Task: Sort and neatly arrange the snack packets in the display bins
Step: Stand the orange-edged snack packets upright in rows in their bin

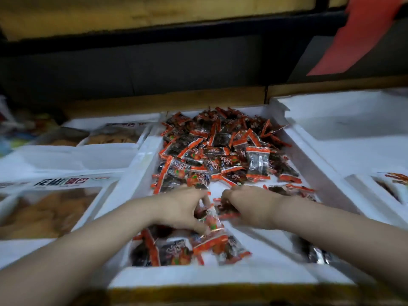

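Observation:
A white foam display bin (223, 277) in the middle holds several small red-and-black snack packets. Most lie heaped at its far end (220, 151); a smaller loose group (176, 250) lies near the front edge. Both my hands are in the bin's middle, knuckles up and close together. My left hand (183, 208) has its fingers curled round a few packets (210, 219). My right hand (249, 206) grips packets (227, 209) under its curled fingers. What lies beneath the palms is hidden.
To the left stand white bins with large windowed bags of tan snacks (48, 208). A white bin (344, 120) sits at the right rear, and another bin with red packets (395, 184) at the right edge. A dark packet (318, 252) lies front right. A red paper strip (362, 36) hangs above.

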{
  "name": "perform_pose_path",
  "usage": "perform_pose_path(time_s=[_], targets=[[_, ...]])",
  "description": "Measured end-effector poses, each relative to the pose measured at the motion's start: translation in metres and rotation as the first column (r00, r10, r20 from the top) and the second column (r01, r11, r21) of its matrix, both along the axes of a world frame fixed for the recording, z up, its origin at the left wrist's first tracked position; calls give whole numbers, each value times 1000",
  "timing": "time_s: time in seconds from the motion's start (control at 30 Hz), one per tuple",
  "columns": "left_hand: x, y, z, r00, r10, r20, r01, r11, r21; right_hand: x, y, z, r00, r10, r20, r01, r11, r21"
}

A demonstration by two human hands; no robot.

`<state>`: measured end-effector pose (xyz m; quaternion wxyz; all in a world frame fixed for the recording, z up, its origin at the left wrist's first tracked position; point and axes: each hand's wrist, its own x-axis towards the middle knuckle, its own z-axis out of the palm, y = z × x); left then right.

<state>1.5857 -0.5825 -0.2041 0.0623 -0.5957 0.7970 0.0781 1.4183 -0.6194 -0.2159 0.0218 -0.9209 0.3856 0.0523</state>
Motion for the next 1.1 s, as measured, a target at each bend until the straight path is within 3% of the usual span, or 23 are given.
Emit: perform_pose_path(time_s=[0.1,0.17,0.27,0.33,0.4,0.5,0.6,0.7,0.77,0.8,0.87,1.0,1.1], targets=[[0,20,-4,997,50,-63,-56,993,-104,-10,16,7,999,-36,36,41,990,-133],[3,35,-3,965,111,-237,-159,969,-191,-22,28,15,990,-73,121,94,980,-176],[-5,64,12,778,128,-615,-399,857,-327,-37,47,37,901,-147,409,179,983,-40],[-17,88,29,650,108,-753,-559,739,-377,-44,67,55,767,-213,606,161,977,139],[-30,111,44,516,64,-854,-655,671,-346,-48,95,72,676,-235,698,115,970,214],[-44,124,53,250,60,-966,-756,636,-156,-50,126,85,616,-225,755,80,971,224],[-58,135,55,-115,62,-991,-740,660,127,-51,156,96,559,-176,810,35,981,189],[-64,148,64,-497,11,-868,-650,658,380,-50,176,104,444,-177,879,11,981,192],[-62,157,71,-649,-53,-759,-580,680,448,-48,184,107,405,-188,895,-15,977,212],[-62,162,73,-683,-79,-726,-561,694,452,-46,186,106,412,-194,890,-35,973,228],[-63,169,74,-671,-67,-738,-555,706,440,-41,189,105,446,-214,869,-59,962,267],[-60,179,64,-537,77,-840,-487,785,383,-28,188,104,430,-229,873,9,968,249],[-54,189,65,-455,85,-887,-411,863,293,-18,184,105,406,-227,885,50,973,226]])
